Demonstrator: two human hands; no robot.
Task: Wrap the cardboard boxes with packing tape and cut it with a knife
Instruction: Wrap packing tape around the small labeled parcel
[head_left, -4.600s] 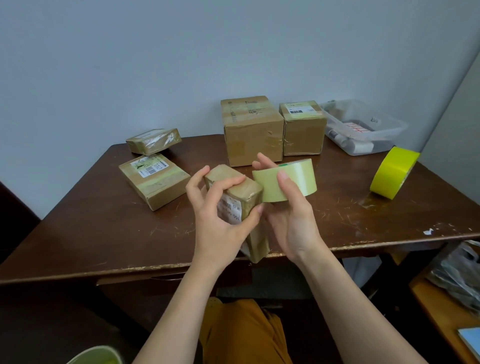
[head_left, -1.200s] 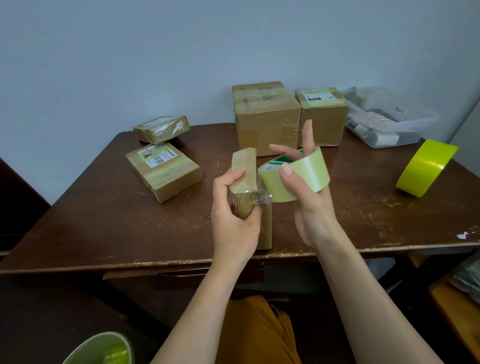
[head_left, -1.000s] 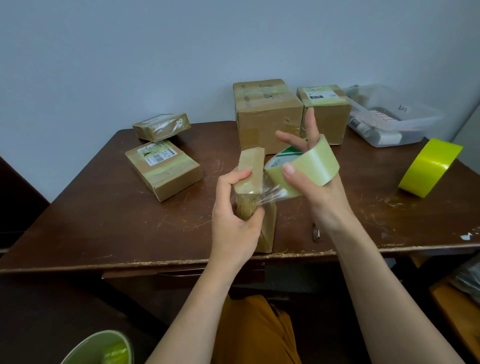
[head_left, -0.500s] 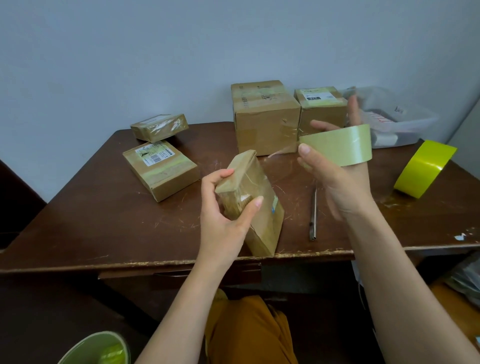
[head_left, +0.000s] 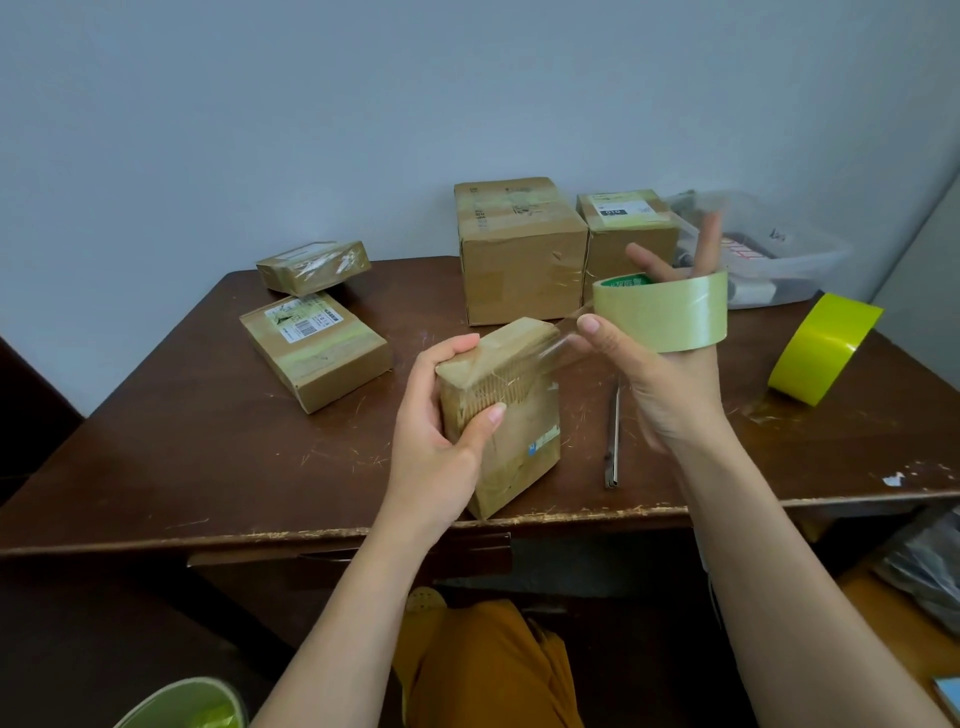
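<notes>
Cardboard box (head_left: 506, 415), a small brown rectangular carton with a scuffed, already taped skin, is held upright at the near edge of the dark brown wooden table (head_left: 208, 452), its lower corner resting close to the chipped rim. It is gripped by the left hand (head_left: 436, 436), whose thumb is curled over the far top edge while the fingers are wrapped round the near face. A clear, glossy strip of tape is stretched from the box's top corner to the pale green roll of packing tape (head_left: 662, 312), a wide smooth ring with a printed green core. The roll is carried on the right hand (head_left: 660, 384), whose fingers are passed through the core and spread behind it, with the thumb pressed against the outer band. A slim grey metal knife (head_left: 613, 441) is laid flat on the table between the box and the right wrist, apart from both. A bright yellow glossy tape roll (head_left: 821, 345) is stood on edge at the right. Two flat brown parcels with white labels (head_left: 317, 348) are laid at the left, and two taller taped cartons (head_left: 519, 254) are set against the wall, beside a clear plastic tub (head_left: 779, 260). The tabletop is scratched and matt.
</notes>
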